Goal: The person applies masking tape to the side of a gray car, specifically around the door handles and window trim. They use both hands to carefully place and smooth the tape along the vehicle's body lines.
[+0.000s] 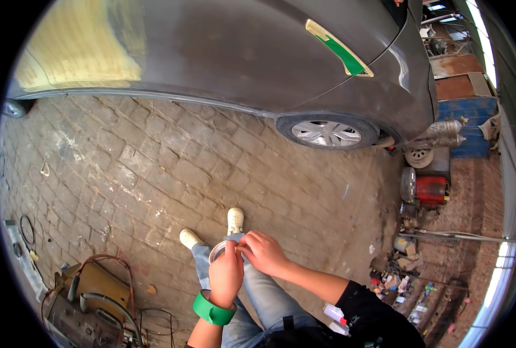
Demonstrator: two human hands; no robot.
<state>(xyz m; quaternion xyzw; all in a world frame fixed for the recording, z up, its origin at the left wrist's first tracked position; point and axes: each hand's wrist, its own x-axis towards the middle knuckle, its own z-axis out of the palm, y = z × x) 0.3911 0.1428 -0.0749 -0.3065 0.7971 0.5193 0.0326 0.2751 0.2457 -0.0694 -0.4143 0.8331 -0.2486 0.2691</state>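
Observation:
My left hand is closed round a roll of tape, whose pale rim shows beside the thumb. My right hand meets it at the fingertips, which are pinched together at the roll, seemingly on the tape's end; the fingers partly hide that spot. Round my left wrist sits a wide green band, like a roll of green tape. Beyond my hands stands a dull grey car. On its side is a slanted patch of green tape edged with cream masking tape.
A yellowish coated area covers the car's left part. The car's wheel stands on stone paving. Bottom left is a machine with cables. Along the right wall lie a red container, a blue cabinet and clutter.

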